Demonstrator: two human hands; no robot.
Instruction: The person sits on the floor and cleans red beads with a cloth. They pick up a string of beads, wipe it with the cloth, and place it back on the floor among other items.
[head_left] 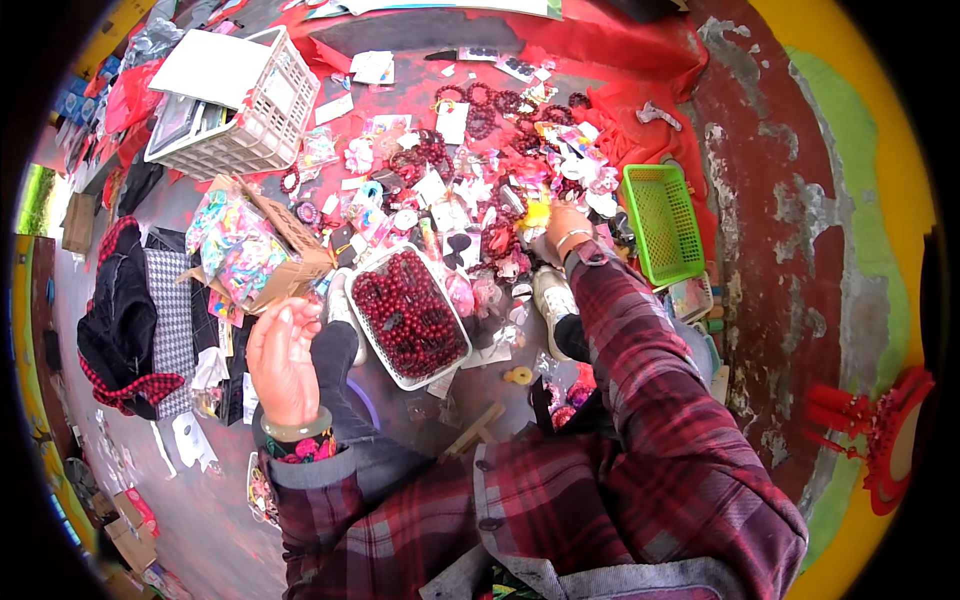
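Bead tray [352, 312] sits between left hand [283, 362] and right hand [566, 230].

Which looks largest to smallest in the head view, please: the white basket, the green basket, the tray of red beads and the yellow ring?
1. white basket
2. tray of red beads, close to the green basket
3. green basket; the fisheye bend leaves these two unsure
4. yellow ring
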